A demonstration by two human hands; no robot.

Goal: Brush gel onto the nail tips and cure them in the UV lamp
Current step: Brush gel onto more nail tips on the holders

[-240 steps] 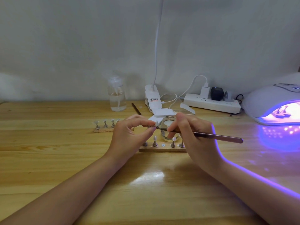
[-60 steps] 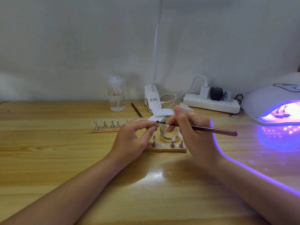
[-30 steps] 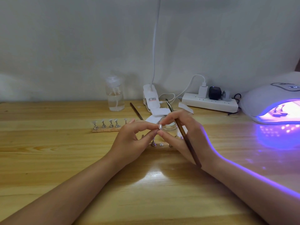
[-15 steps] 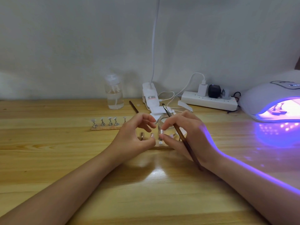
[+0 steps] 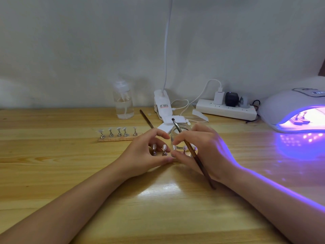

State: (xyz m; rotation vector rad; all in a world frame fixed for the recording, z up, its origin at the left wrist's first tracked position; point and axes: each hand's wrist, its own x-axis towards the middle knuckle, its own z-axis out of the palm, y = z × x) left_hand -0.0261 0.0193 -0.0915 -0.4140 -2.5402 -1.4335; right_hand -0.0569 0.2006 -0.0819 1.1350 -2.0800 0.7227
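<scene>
My right hand (image 5: 205,148) grips a brown gel brush (image 5: 191,152) tucked along the palm, bristles pointing up and away over a small glass jar (image 5: 182,133). Its thumb and forefinger close around a nail tip stand (image 5: 174,148) on the near wooden strip. My left hand (image 5: 144,153) arches over two other stands (image 5: 159,149) on that strip, thumb down by the strip, holding nothing. The strip itself is mostly hidden by both hands. A second strip with several nail tips (image 5: 119,133) lies further left. The UV lamp (image 5: 288,106) glows purple at the right, with stands inside it.
A spare brush (image 5: 146,120) lies behind the hands. A clear pump bottle (image 5: 123,103), a white clip lamp base (image 5: 162,106) with its cable, and a power strip (image 5: 226,110) line the wall. Purple light spills on the wooden table (image 5: 158,208).
The nail tip stand held up between both hands came down onto the near strip. My left hand let go of it. The brush swung from level to pointing up and away.
</scene>
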